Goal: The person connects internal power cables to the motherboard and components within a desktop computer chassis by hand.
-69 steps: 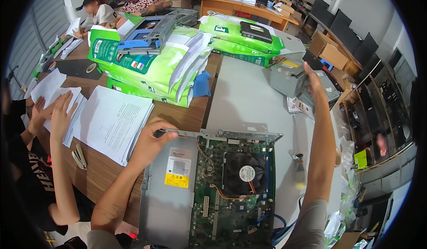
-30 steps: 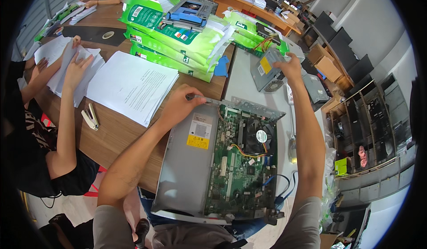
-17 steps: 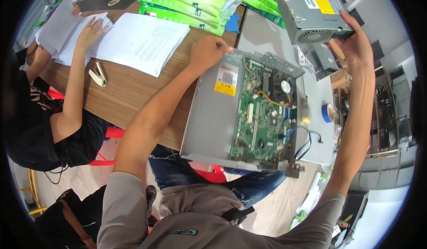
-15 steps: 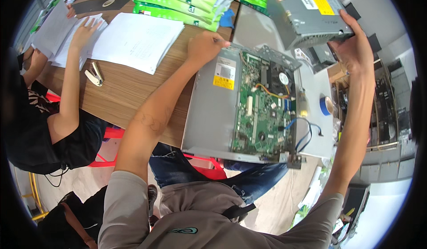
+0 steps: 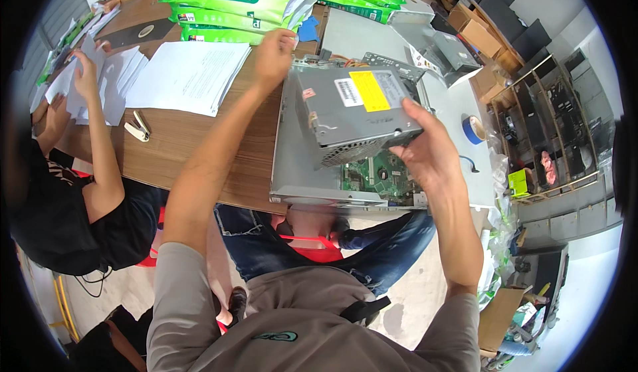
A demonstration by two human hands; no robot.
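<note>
My right hand [image 5: 428,139] grips the right end of a grey metal power supply [image 5: 345,126] with a yellow and a white label and a perforated side. It is tilted over the opened computer case [image 5: 289,166], hiding much of the inside. Part of the green circuit board [image 5: 379,176] shows below it. Beside the case's far left corner is my left hand [image 5: 274,60], its fingers curled closed. What they hold, if anything, I cannot make out.
Left of the case lie a paper stack [image 5: 189,76] and a white stapler [image 5: 138,127]. Green paper packs [image 5: 232,13] are piled behind. Blue tape [image 5: 473,129] stands at the right. A co-worker's hand [image 5: 85,73] handles sheets at the left.
My right hand has brought the power supply left and nearer, from the far right to above the case. My left hand has shifted slightly left and away from me, off the case's corner.
</note>
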